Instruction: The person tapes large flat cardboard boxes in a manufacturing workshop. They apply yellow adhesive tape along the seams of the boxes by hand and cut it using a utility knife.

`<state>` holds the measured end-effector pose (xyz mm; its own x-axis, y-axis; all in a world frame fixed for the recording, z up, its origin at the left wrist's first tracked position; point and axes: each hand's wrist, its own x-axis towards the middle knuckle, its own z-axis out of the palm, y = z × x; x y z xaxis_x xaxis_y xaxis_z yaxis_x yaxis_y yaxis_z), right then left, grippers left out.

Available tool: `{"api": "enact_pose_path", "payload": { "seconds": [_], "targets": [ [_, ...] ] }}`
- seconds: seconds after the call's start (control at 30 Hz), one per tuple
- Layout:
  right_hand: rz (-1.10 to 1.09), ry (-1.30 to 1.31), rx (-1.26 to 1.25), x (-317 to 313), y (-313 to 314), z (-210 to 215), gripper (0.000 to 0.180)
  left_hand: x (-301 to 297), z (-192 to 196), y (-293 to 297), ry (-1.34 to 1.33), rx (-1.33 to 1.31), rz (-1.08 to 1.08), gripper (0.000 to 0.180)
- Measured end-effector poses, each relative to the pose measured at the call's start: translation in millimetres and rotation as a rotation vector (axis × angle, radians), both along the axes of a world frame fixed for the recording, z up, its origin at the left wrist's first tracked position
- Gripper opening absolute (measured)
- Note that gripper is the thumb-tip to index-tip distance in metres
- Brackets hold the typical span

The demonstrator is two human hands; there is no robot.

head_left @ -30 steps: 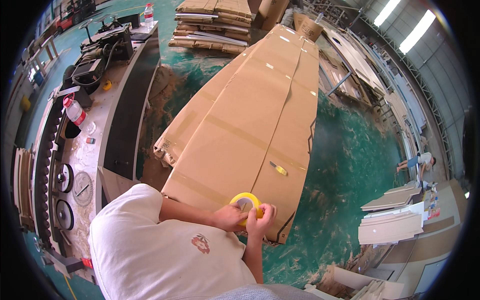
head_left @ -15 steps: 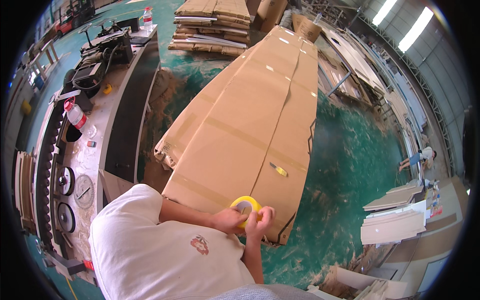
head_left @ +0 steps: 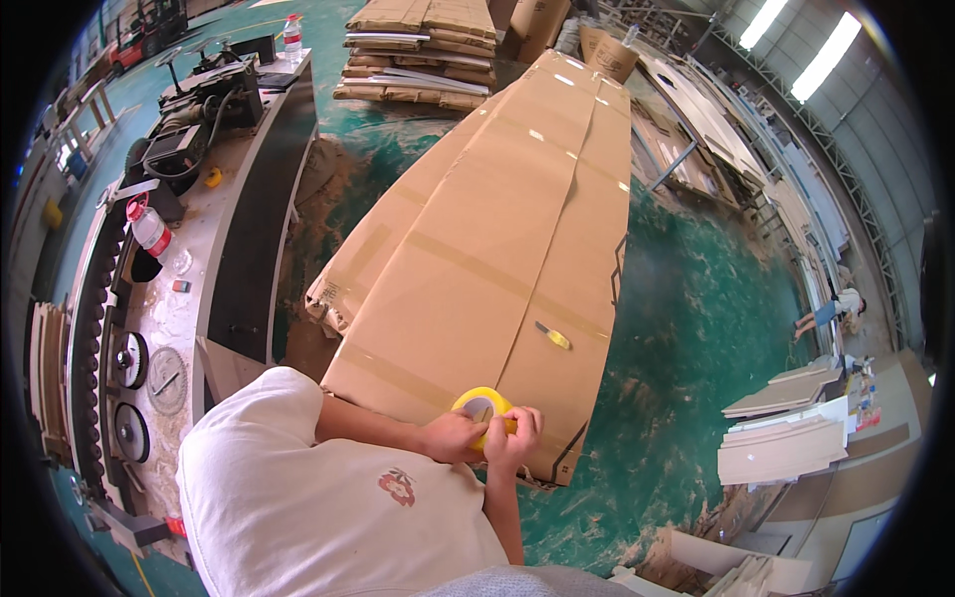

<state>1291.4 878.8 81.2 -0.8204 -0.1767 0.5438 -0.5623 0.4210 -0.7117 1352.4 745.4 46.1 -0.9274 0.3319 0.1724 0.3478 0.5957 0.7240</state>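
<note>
Both hands meet at a roll of yellow tape (head_left: 480,394) over the near end of a long, flat cardboard box (head_left: 448,308). My left hand (head_left: 453,436) is closed on the roll's near left side. On its right side, the fingers of my right hand (head_left: 514,436) are bent and pressed together at the tape. Whether a loose tape end is pinched between them is too small to tell. A yellow utility knife (head_left: 553,335) lies on the box top, beyond my right hand. One lengthwise seam runs along the cardboard from near the roll to the far end.
To the left stands a machine bench (head_left: 239,239) with a water bottle (head_left: 157,237) and round blades. Stacked flat cartons (head_left: 418,60) rise at the back. Pale boards (head_left: 781,443) lie at the right, where a person (head_left: 841,306) bends farther off on the green floor (head_left: 676,328).
The tape roll and both hands have shifted very slightly left. My right hand's fingers have turned a little on the roll. The knife and box stay in place.
</note>
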Motion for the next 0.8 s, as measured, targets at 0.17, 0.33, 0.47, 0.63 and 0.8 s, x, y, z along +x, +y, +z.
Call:
{"api": "enact_pose_path", "payload": {
  "seconds": [0.17,0.33,0.47,0.63,0.8],
  "targets": [
    [-0.003,-0.087,0.007,-5.3,4.2,-6.4,0.008,-3.9,-0.8,-0.3,-0.010,-0.034,0.014,0.040],
    [-0.020,0.000,-0.108,-5.2,-3.9,-2.1,0.010,-3.8,-7.1,0.4,-0.013,-0.023,0.012,0.040],
    [-0.006,0.030,-0.097,-6.1,0.5,-7.1,0.013,-4.1,-8.7,0.7,-0.065,-0.038,-0.002,0.042],
    [-0.043,-0.285,-0.047,-4.4,11.2,-19.5,0.006,-6.5,0.7,-1.5,-0.201,-0.048,-0.019,0.046],
    [0.139,-0.285,0.125,-3.5,32.8,-1.0,0.014,-4.1,17.7,-10.5,-0.304,-0.121,-0.017,0.048]
  ]
}}
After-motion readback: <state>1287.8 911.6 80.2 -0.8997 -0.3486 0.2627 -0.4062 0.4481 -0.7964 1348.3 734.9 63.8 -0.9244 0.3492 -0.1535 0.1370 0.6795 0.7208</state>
